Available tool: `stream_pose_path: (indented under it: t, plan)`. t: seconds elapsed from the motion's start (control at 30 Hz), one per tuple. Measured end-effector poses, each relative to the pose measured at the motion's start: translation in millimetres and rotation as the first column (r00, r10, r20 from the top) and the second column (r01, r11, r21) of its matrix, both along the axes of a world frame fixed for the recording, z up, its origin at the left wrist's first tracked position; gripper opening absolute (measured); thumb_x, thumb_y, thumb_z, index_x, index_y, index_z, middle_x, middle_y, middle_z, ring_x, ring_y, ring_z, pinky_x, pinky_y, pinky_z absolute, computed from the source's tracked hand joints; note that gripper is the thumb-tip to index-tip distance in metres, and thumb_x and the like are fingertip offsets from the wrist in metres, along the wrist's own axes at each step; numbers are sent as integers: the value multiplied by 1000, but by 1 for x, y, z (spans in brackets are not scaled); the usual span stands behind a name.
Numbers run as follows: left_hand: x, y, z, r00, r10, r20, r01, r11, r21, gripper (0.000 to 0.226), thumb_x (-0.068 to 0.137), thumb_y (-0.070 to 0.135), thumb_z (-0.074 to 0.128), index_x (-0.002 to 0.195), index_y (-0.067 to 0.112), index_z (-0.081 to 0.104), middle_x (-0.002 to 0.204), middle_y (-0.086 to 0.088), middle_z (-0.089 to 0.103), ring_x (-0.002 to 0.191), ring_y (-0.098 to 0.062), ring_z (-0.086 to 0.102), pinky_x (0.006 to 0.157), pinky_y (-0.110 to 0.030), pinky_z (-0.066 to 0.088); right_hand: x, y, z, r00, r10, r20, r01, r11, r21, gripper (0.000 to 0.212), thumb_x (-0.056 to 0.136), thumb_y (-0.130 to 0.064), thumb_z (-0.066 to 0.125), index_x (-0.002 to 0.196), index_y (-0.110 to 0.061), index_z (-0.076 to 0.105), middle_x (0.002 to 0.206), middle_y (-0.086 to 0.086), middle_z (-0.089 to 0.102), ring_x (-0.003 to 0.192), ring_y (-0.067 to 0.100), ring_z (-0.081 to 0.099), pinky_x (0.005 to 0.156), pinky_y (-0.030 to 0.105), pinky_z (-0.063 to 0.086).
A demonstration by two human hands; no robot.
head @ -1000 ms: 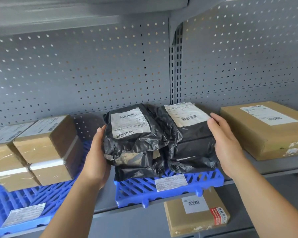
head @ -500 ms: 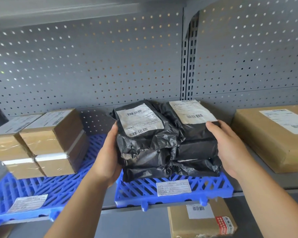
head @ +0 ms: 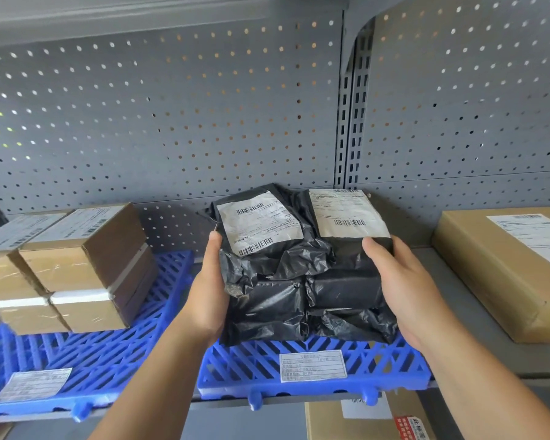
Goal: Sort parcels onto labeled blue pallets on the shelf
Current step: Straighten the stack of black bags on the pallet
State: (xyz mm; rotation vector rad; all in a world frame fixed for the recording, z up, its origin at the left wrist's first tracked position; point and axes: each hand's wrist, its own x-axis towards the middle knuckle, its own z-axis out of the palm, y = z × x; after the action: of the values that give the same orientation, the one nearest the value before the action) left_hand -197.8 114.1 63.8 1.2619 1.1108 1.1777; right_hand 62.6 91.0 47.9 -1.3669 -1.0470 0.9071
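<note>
Two side-by-side stacks of black plastic parcels sit on the middle blue pallet, which carries a white label on its front. The top parcels bear white shipping labels. My left hand presses flat against the left side of the stacks, thumb up by the top left parcel. My right hand cups the right side, thumb resting on the front edge of the top right parcel. Together the hands squeeze the stacks.
A second blue pallet on the left holds several taped brown boxes. A large flat brown box lies on the bare shelf at the right. Another brown box sits on the shelf below. Grey perforated panels form the back wall.
The view has drawn closer and shifted left. My right thumb has moved onto the front of the top right parcel, and both hands stay pressed on the stacks' sides.
</note>
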Motion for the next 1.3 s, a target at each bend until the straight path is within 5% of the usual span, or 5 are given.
stream_pose_path:
  t: [0.1, 0.23, 0.47, 0.8, 1.3]
  plan:
    - [-7, 3, -8, 999, 18, -37, -18, 1000, -6, 64, 112, 10, 22, 137, 67, 38, 156, 12, 45, 144, -30, 43, 121, -58, 25, 0, -1, 2, 1000, 3, 27, -3, 1000, -4, 48, 73, -77, 57, 116, -56, 61, 111, -37, 67, 113, -5, 59, 97, 37, 46]
    - [-8, 2, -9, 997, -79, -8, 79, 997, 19, 66, 114, 32, 23, 91, 82, 60, 103, 52, 62, 107, 21, 57, 102, -18, 43, 15, -5, 6, 990, 142, 10, -142, 990, -9, 58, 66, -74, 76, 119, -59, 58, 115, -24, 72, 109, 4, 70, 100, 45, 51]
    - [-54, 2, -32, 919, -335, -207, 360, 928, 96, 98, 75, 52, 88, 157, 32, 36, 159, 2, 46, 147, -18, 43, 113, -29, 43, 29, -17, -10, 951, 239, 196, -232, 971, -58, 121, 43, -70, 93, 144, -67, 26, 128, -28, 66, 121, 2, 63, 105, 44, 48]
    - [-48, 3, -45, 796, -48, -603, 182, 970, 164, 61, 77, 39, 89, 131, 32, 62, 113, 31, 71, 106, 12, 65, 82, 1, 42, 20, -20, -20, 931, 231, 281, -203, 971, -125, 48, 69, -55, 86, 110, -55, 61, 105, -30, 73, 92, -11, 69, 81, 27, 53]
    - [-50, -5, -34, 961, -118, -251, 159, 976, 147, 113, 65, 44, 91, 159, 34, 29, 155, 20, 48, 144, -3, 43, 114, -26, 41, 23, -24, -5, 958, 262, -115, -260, 965, 32, 85, 60, -59, 92, 136, -40, 58, 130, -7, 71, 117, 14, 69, 95, 36, 56]
